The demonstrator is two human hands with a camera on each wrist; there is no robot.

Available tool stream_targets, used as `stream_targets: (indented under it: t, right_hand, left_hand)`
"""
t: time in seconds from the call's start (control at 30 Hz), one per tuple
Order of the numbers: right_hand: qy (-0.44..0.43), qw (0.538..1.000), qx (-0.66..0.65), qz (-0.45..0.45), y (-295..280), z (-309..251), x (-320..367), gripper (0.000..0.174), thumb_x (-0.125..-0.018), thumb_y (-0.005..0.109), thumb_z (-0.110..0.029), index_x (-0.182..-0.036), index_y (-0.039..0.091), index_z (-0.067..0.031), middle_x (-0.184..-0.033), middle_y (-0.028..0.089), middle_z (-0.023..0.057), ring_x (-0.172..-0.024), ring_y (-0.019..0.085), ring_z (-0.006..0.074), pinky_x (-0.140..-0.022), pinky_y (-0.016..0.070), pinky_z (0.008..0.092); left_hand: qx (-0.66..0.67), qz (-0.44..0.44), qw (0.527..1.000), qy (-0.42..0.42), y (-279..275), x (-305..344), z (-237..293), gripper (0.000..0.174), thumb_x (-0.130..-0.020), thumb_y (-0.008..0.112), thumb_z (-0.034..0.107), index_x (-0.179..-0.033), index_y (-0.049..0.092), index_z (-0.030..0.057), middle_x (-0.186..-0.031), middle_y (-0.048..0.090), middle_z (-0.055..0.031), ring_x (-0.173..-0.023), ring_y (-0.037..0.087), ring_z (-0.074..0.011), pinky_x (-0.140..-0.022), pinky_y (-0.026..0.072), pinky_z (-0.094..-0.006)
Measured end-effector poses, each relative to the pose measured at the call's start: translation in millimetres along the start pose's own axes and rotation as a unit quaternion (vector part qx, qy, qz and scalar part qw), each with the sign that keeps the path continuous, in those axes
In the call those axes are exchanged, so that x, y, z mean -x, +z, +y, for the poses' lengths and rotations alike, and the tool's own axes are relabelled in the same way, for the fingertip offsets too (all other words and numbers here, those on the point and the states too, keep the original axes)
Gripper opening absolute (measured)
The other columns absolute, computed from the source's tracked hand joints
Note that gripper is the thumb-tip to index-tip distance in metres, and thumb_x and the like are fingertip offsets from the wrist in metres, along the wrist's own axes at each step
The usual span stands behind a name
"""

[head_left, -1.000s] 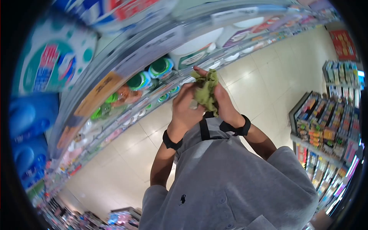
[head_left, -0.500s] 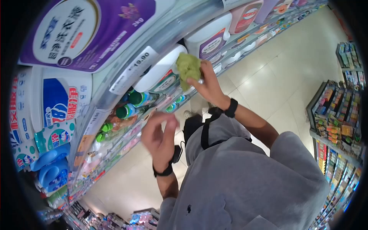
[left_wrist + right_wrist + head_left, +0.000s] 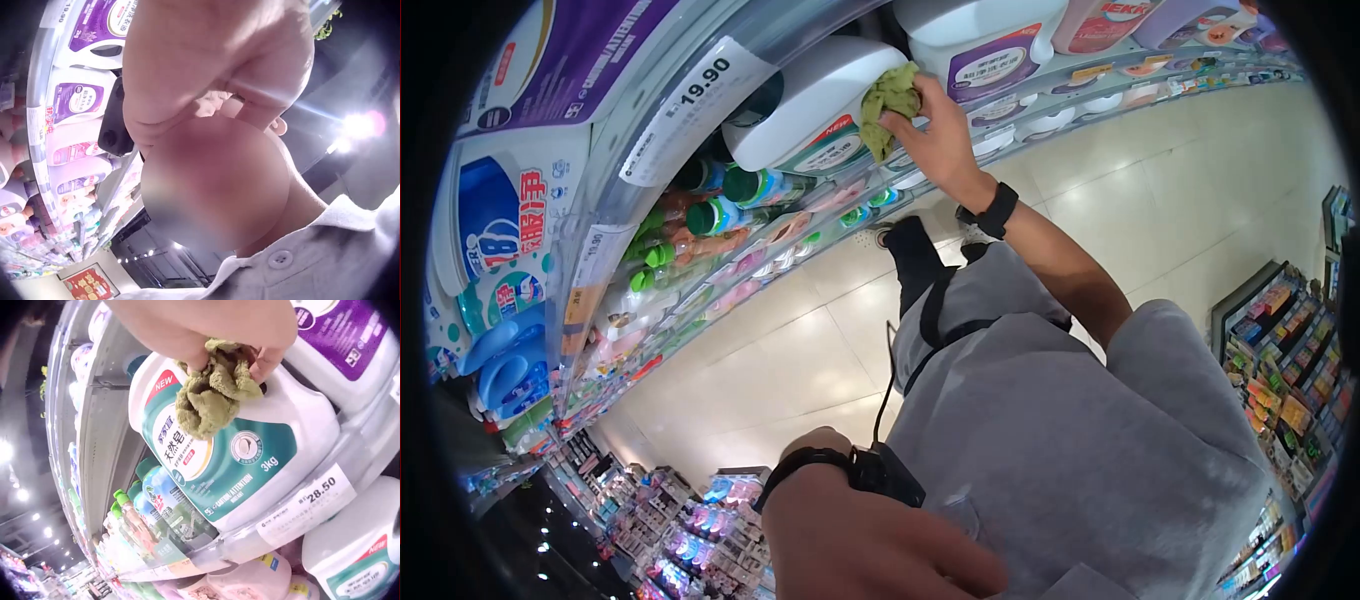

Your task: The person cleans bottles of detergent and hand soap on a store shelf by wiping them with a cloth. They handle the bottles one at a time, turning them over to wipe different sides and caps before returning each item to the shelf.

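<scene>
My right hand [image 3: 928,128] reaches up to the shelf and grips a crumpled green cloth [image 3: 887,98]. It presses the cloth against the top of a white detergent jug [image 3: 810,110] with a teal label. In the right wrist view the cloth [image 3: 212,394] is bunched between fingers and thumb of the hand [image 3: 206,325], on the shoulder of the 3kg jug [image 3: 250,456]. My left hand [image 3: 870,545] is raised close to the head camera, its back towards me, with nothing visible in it. The left wrist view shows that hand [image 3: 206,62] only as a close blur.
Shelves of detergent run along the left, with a price tag 19.90 [image 3: 690,95] and green-capped bottles [image 3: 730,205] below. A purple-labelled jug [image 3: 990,50] stands beside the teal one. Beige tiled aisle floor [image 3: 800,340] lies below, and a rack of small goods [image 3: 1280,340] stands at the right.
Both hands held the cloth together a second ago. The right hand has since lifted it onto the jug, while the left hand let go and rose close to the camera.
</scene>
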State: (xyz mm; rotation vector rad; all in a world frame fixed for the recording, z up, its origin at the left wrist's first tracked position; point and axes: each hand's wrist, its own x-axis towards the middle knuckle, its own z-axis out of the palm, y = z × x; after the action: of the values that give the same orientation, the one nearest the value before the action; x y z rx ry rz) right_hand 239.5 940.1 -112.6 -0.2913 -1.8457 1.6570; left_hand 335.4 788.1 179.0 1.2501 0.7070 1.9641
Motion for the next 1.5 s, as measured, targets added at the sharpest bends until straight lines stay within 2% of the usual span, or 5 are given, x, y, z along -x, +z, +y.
stream_targets:
  t: [0.17,0.33,0.47,0.63,1.5]
  right_hand:
    - [-0.044,0.993,0.1,-0.038,-11,8,8,0.018,-0.079,0.069,-0.012,-0.091,0.063,-0.0008,-0.097,0.058,0.0169,-0.085,0.06,0.0382,-0.073,0.0495,0.0422]
    - [-0.045,0.983,0.164,-0.064,-12,-17,-4,0.014,-0.081,0.063,-0.013,-0.088,0.063,-0.0006,-0.095,0.056,0.0153,-0.085,0.06,0.0363,-0.072,0.0499,0.0447]
    - [-0.002,0.971,0.219,-0.094,-11,-33,-8,0.016,-0.08,0.061,-0.014,-0.09,0.065,-0.002,-0.09,0.055,0.0158,-0.082,0.061,0.035,-0.071,0.0499,0.0447]
    - [0.114,0.932,0.278,-0.203,-28,-18,3,0.034,-0.082,0.057,-0.021,-0.11,0.065,-0.0033,-0.095,0.057,0.0182,-0.079,0.063,0.0365,-0.072,0.0509,0.0458]
    - [0.084,0.893,0.334,-0.289,-25,-27,-18,0.061,-0.079,0.059,-0.029,-0.134,0.052,-0.0033,-0.08,0.069,0.0173,-0.076,0.068,0.0364,-0.063,0.0516,0.0476]
  left_hand:
    - [0.049,-0.175,0.983,0.001,-53,5,-8,0.029,-0.093,0.041,0.007,-0.065,0.048,0.0087,-0.064,0.059,-0.0049,-0.062,0.063,-0.0166,-0.057,0.0515,-0.0352]
    - [-0.457,0.344,0.818,-0.063,-131,52,-21,0.021,-0.091,0.054,-0.002,-0.112,0.051,0.0015,-0.077,0.051,-0.0045,-0.067,0.046,-0.0122,-0.059,0.0373,-0.0265]
    - [-0.618,0.331,0.71,-0.062,-188,56,-50,0.042,-0.089,0.064,0.003,-0.126,0.046,-0.0053,-0.117,0.053,-0.0131,-0.113,0.052,-0.0237,-0.101,0.0389,-0.039]
    - [-0.685,0.335,0.645,-0.051,-203,49,-75,0.07,-0.086,0.073,0.014,-0.138,0.031,-0.0084,-0.139,0.04,-0.0223,-0.126,0.044,-0.0288,-0.11,0.0298,-0.0405]
    - [-0.723,0.42,0.548,0.003,-237,37,-109,0.063,-0.083,0.07,0.025,-0.129,0.046,-0.011,-0.113,0.066,-0.0239,-0.099,0.062,-0.0342,-0.094,0.0435,-0.0395]
